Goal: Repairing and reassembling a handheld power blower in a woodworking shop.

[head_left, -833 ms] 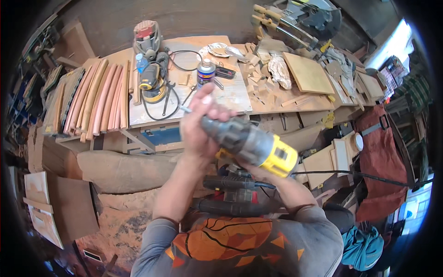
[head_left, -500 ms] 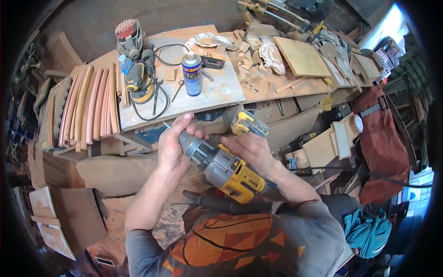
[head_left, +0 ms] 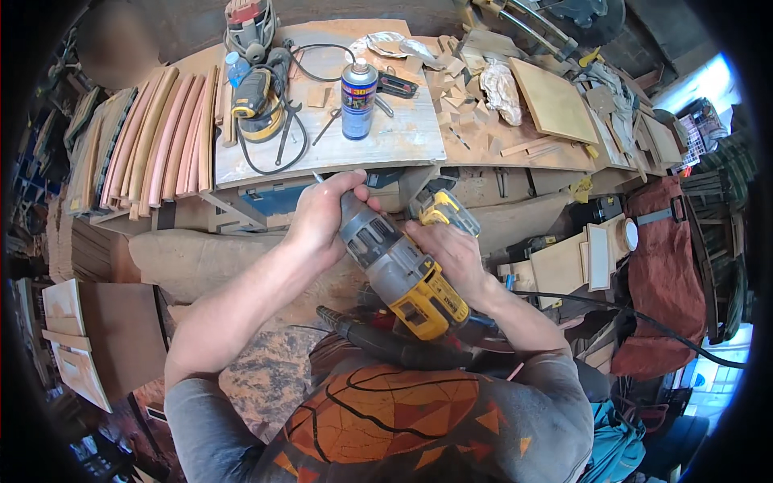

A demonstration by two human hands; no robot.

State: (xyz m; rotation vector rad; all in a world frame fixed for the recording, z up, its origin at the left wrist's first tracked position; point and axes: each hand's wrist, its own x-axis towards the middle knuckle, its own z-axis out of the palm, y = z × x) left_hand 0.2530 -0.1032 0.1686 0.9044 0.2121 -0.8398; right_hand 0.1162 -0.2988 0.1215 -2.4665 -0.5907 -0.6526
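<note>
A yellow and grey cordless drill (head_left: 403,278) is held up in front of my chest, across the near side of the workbench. My left hand (head_left: 320,216) is closed around its nose at the chuck, with a thin pointed bit (head_left: 318,176) sticking out past the thumb. Round the grip is my right hand (head_left: 452,251), the fingers mostly hidden behind it. The yellow battery pack (head_left: 448,212) shows beyond that hand. On the bench past the drill stands a blue spray can (head_left: 358,105).
An orbital sander (head_left: 259,106) with its cable lies on the bench, left of the can. Curved wooden strips (head_left: 153,141) are stacked at the far left. Wood offcuts (head_left: 459,92) and a square panel (head_left: 555,98) cover the right side. A black hose (head_left: 378,342) hangs below the drill.
My view has shifted, so the bench sits higher in the picture. The drill has moved slightly right, and my left elbow is farther out to the left. Both hands keep their hold.
</note>
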